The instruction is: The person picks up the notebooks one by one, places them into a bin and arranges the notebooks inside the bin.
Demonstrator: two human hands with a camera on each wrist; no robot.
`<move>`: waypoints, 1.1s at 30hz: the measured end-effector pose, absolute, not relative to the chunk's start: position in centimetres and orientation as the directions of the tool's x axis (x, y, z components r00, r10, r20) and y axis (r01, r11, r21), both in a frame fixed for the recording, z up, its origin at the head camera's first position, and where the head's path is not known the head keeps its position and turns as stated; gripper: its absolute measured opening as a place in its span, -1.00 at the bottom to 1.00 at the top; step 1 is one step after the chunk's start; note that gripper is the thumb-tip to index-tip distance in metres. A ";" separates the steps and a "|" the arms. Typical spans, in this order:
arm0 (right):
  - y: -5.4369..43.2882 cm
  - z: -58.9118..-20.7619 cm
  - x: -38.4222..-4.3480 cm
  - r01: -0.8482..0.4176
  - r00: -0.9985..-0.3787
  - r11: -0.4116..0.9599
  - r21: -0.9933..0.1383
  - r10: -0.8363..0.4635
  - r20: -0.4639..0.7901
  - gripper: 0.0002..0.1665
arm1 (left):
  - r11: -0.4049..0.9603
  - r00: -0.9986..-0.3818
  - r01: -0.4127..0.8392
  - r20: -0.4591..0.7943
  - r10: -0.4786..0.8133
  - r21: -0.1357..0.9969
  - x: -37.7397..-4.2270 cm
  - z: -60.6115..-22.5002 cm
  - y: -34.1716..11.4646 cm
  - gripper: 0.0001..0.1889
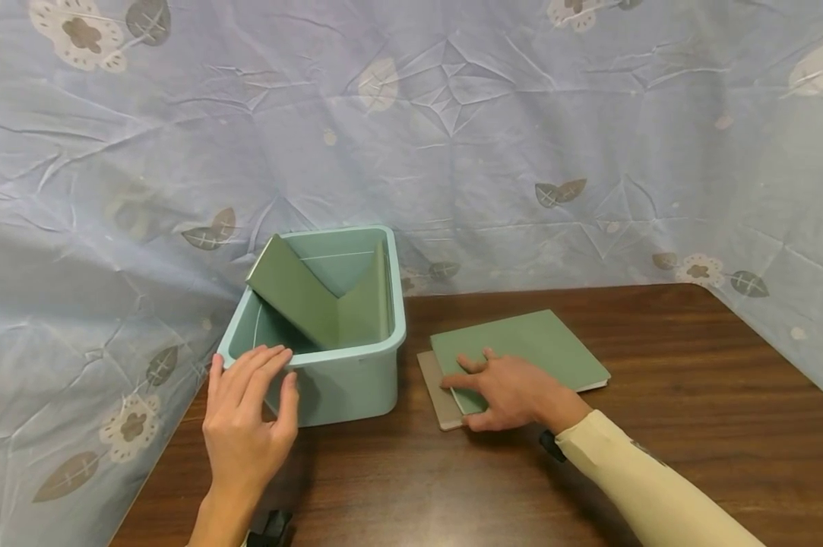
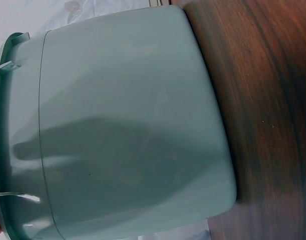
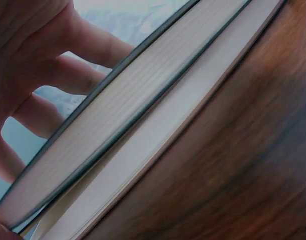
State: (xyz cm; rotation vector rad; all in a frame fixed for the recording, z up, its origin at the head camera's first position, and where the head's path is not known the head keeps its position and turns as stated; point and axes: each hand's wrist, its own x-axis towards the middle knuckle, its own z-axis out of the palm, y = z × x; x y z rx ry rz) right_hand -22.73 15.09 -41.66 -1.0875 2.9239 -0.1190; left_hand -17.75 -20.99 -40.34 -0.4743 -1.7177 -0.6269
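A pale green plastic bin (image 1: 346, 387) stands on the table's left part, with green books (image 1: 295, 292) leaning inside it. My left hand (image 1: 247, 422) rests its fingers on the bin's near rim, thumb apart from them. In the left wrist view, the bin's side wall (image 2: 127, 125) fills most of the picture. On the table, a green hardcover book (image 1: 520, 338) lies over a beige book (image 1: 438, 391) that sticks out at the left. My right hand (image 1: 507, 391) touches the green cover with spread fingers, its thumb at the near edge. Both page blocks show in the right wrist view.
The dark wooden table (image 1: 691, 395) carries the bin and books. A floral curtain (image 1: 493, 152) hangs behind the table and down its left side, close to the bin.
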 end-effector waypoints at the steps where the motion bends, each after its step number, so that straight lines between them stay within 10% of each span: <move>1: 15.2 -41.6 -22.7 -0.652 -0.756 0.753 -0.091 -0.654 0.005 -0.28 | 0.773 -0.232 0.614 0.973 -0.014 0.158 -17.7 -40.3 -21.0 -0.73; 18: 15.3 -42.0 -22.5 -0.691 -0.718 0.722 0.022 -0.690 0.088 -0.27 | 0.775 -0.235 0.611 0.972 -0.016 0.161 -17.7 -40.0 -21.0 -0.73; 33: 14.0 -41.4 -21.8 -0.592 -0.806 0.802 0.078 -0.591 -0.040 -0.27 | 0.772 -0.235 0.616 0.972 -0.007 0.154 -17.6 -40.0 -21.1 -0.72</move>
